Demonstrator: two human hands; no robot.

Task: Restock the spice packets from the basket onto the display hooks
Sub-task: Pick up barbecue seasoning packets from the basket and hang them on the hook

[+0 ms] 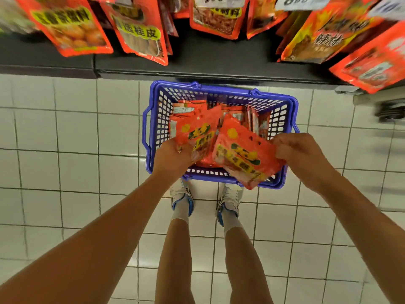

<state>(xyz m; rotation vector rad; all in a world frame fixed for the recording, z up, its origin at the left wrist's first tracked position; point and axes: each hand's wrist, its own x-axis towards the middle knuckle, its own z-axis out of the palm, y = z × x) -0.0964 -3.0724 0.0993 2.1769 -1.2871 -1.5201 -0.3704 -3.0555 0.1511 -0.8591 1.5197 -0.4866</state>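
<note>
A blue plastic basket (pixel 153 110) stands on the tiled floor below me, holding several red-orange spice packets (pixel 238 116). My left hand (pixel 173 157) grips a small bunch of red packets (pixel 198 130) at their lower end, over the basket's left half. My right hand (pixel 300 154) pinches the right edge of another red packet bunch (pixel 243 153), tilted over the basket's near right corner. Red packets (pixel 140 29) hang on the display hooks along the top of the view.
A dark shelf base (pixel 197 62) runs across behind the basket. More hanging packets (pixel 324 34) and white price tags (pixel 219 1) crowd the upper right. My feet in white shoes (pixel 183 198) stand just behind the basket on white tiles (pixel 76 132).
</note>
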